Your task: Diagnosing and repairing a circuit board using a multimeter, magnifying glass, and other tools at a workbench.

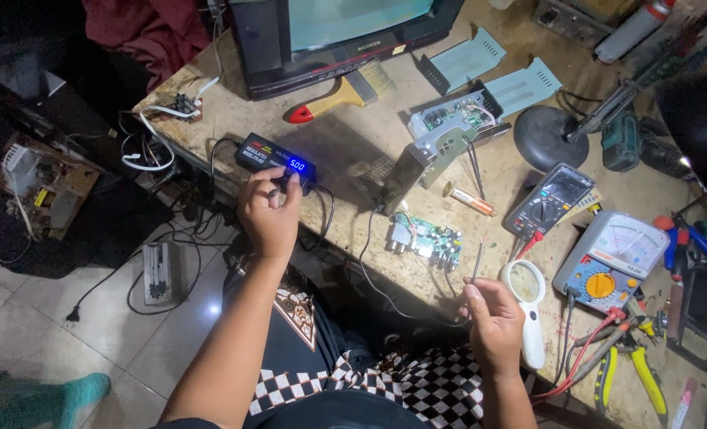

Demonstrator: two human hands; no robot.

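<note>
The person's left hand (269, 213) sits on the near end of a small black power-supply box with a glowing blue display (276, 161), fingers pinched around a knob there. The box lies at the bench edge, its long axis running up and away to the left from that hand. The right hand (492, 318) is closed on a thin wire lead (478, 258) pointing upward, just below a green circuit board (425, 238). Two meters stand to the right: one dark digital multimeter (549, 200), one pale analogue meter (612, 257).
</note>
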